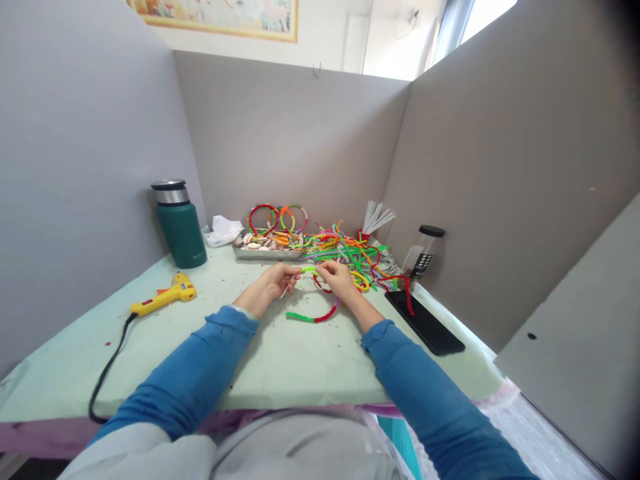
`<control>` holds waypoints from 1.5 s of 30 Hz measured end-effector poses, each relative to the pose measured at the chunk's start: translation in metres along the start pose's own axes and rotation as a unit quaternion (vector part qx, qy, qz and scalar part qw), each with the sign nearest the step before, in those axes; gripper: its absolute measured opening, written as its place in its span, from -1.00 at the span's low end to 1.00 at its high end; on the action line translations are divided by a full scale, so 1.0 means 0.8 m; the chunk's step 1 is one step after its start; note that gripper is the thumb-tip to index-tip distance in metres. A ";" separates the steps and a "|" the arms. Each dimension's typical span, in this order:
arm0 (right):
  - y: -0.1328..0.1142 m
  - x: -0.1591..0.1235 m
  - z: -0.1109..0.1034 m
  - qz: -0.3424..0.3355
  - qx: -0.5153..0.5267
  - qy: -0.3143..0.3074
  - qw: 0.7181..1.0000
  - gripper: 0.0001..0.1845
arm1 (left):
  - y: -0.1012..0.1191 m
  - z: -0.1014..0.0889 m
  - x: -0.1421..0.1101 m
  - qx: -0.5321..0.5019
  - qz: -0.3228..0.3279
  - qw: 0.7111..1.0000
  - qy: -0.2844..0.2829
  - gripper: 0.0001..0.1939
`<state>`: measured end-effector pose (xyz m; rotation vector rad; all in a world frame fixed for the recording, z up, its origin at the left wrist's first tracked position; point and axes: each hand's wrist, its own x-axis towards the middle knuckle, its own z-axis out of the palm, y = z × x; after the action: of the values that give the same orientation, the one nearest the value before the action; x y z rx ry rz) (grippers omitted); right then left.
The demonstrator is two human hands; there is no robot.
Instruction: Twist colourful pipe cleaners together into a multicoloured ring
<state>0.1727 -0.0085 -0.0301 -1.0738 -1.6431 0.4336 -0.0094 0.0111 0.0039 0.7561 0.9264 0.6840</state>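
Observation:
My left hand (273, 285) pinches the left end of a lime-green pipe cleaner (309, 269), with a thin pale stem hanging below its fingers. The other end is pinched between the fingers of my right hand (339, 279). Under the hands curves a ring-like piece wound in green, red and pink pipe cleaner (313, 320); its upper part goes behind my right hand, and whether it joins the lime-green stretch I cannot tell. Just beyond my right wrist lies a yellow pipe cleaner loop (361, 281).
At the back stand a metal tray (270, 254) of shells, wrapped hoops (263, 219) and a pipe cleaner heap (345, 245). A green bottle (181, 230) and yellow glue gun (165, 296) with cord are left. Right are a phone (425, 323) and clear bottle (425, 255). Grey partitions enclose the table.

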 end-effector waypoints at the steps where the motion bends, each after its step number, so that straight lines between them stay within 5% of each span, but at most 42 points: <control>1: 0.000 0.000 0.000 0.001 0.000 0.000 1.000 -0.75 | 0.000 0.000 -0.001 -0.005 -0.007 1.000 -0.007 -0.94; 37: -0.001 -0.001 -0.002 0.022 -0.006 -0.003 1.000 -0.75 | -0.006 0.005 0.001 0.084 0.077 0.993 0.006 -0.95; 45: 0.003 -0.002 0.000 0.007 -0.016 -0.011 1.000 -0.75 | -0.005 -0.003 0.002 0.050 0.019 0.998 -0.033 -0.93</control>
<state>0.1737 -0.0084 -0.0329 -1.1082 -1.6671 0.4321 -0.0102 0.0109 -0.0010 0.8818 0.8920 0.6459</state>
